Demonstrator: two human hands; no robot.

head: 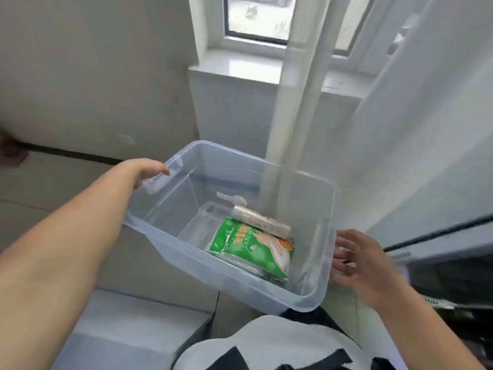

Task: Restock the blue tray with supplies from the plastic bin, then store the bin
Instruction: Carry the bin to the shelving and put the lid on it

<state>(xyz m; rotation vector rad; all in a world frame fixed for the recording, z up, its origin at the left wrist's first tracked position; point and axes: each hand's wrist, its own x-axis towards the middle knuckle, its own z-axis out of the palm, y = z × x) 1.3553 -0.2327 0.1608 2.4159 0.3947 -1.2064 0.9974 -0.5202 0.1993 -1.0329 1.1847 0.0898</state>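
Apparently mid-carry, the left hand [149, 173] curls round the end handle of the plastic bin [213, 265], which holds a green packet [250, 247] and a pump bottle [260, 221], while the right hand [357, 260] lies spread-fingered against its other end, probably needing a firmer hold before moving on; no blue tray shows

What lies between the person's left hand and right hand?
The plastic bin, shown in the head view: the left hand grips one handle, the right hand is at the opposite side. Inside lie a green packet and a white pump bottle.
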